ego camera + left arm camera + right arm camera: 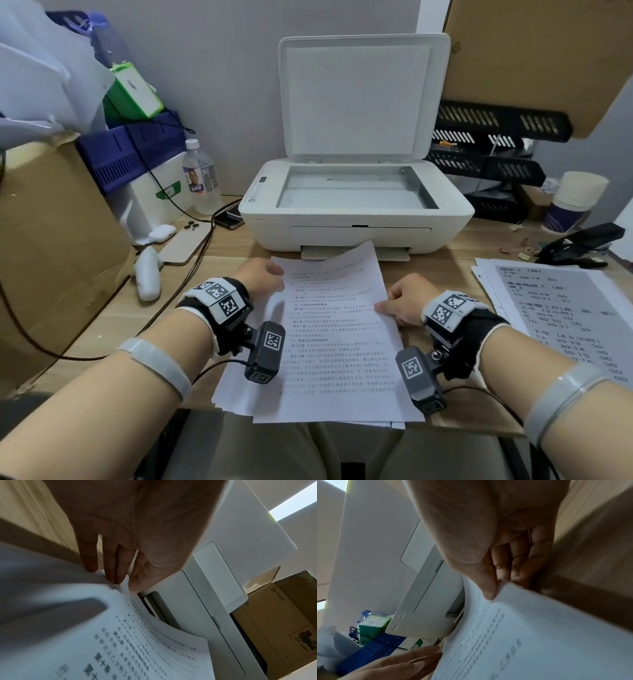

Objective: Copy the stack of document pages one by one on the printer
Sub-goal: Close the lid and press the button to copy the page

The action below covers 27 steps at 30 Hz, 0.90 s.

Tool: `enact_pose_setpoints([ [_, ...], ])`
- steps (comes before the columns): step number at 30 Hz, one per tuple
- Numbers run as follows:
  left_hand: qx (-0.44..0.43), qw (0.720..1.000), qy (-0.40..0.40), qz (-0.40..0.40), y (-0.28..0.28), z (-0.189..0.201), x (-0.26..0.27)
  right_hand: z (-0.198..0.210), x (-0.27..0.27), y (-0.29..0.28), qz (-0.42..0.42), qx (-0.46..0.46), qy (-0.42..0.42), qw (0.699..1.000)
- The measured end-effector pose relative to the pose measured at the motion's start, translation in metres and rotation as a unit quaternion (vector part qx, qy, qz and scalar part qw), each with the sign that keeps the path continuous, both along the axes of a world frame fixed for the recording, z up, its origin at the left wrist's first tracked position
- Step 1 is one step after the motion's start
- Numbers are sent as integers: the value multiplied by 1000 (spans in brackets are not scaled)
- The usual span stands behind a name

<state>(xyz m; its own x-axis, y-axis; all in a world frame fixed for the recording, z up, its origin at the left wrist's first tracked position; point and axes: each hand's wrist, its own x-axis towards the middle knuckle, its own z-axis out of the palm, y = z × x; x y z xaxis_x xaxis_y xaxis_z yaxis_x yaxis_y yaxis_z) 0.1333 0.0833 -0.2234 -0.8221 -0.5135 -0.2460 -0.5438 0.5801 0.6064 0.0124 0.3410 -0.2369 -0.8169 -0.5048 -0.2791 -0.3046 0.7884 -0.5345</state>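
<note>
A white printer stands at the back of the desk. Its lid is raised and its scanner glass is bare. In front of it lies a stack of printed pages. The top sheet curves up off the stack toward the printer's output tray. My left hand pinches its upper left edge, thumb and fingertips meeting on the paper. My right hand pinches the right edge, with the thumb on top of the sheet and the fingers beneath.
A second pile of printed pages lies at the right, with a black stapler, stacked paper cups and black letter trays behind. At the left are a water bottle, a phone, cables and a cardboard box.
</note>
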Motion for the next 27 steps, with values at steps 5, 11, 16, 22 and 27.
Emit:
enact_pose_setpoints([
  [5, 6, 1000, -8, -8, -1, 1, 1, 14, -1, 4, 49, 78, 24, 995],
  [11, 19, 999, 13, -41, 7, 19, 1, 38, 0, 10, 126, 111, 150, 974],
  [16, 50, 984, 140, -96, 38, 78, 0, 77, 9, 15, 205, 59, 229, 950],
  [22, 6, 961, 251, -116, 43, 143, -10, 138, -4, 9, 143, -68, 345, 925],
  [27, 96, 925, 357, -87, 18, 179, -21, 190, -29, 23, 55, 25, 304, 951],
])
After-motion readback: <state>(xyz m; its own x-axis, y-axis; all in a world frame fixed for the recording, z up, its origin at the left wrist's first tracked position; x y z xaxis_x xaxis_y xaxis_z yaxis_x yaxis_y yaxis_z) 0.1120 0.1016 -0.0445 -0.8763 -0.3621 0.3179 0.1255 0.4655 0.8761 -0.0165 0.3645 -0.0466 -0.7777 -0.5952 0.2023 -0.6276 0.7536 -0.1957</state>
